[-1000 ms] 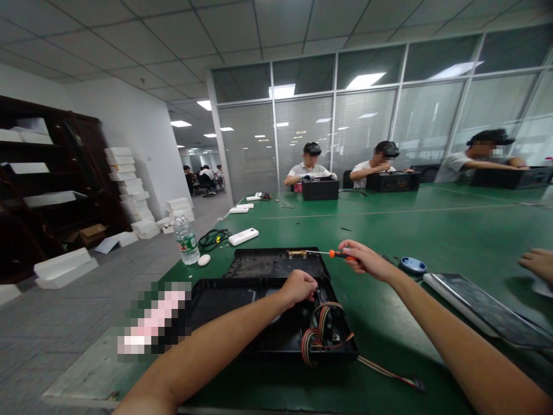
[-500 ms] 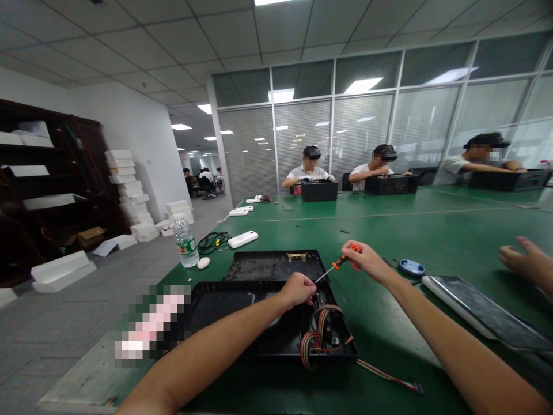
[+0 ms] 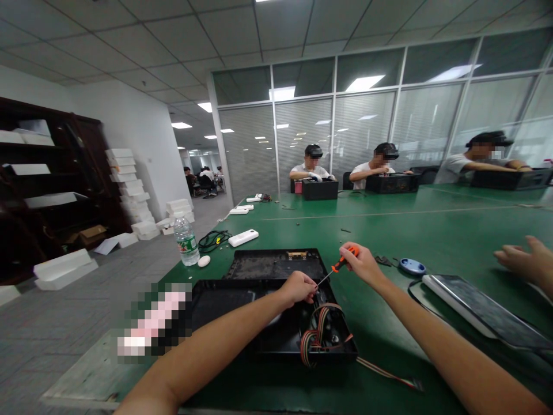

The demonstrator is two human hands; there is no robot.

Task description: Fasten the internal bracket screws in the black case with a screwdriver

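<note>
A: The screwdriver [image 3: 341, 264] is angling down into the open black case [image 3: 276, 323] near the table's [image 3: 432, 230] front edge, the right hand [image 3: 360, 262] gripping its orange handle.

B: The left hand [image 3: 298, 286] is pinching closed beside the tip. I'd judge a slip could jab those fingers or nick the ribbon cable [image 3: 319, 334].

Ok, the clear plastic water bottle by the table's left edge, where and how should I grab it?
Grip the clear plastic water bottle around its labelled middle, coming from the right side over the green table. It stands upright, its body is round and even there, and the white oval object sits low beside its base.
</note>
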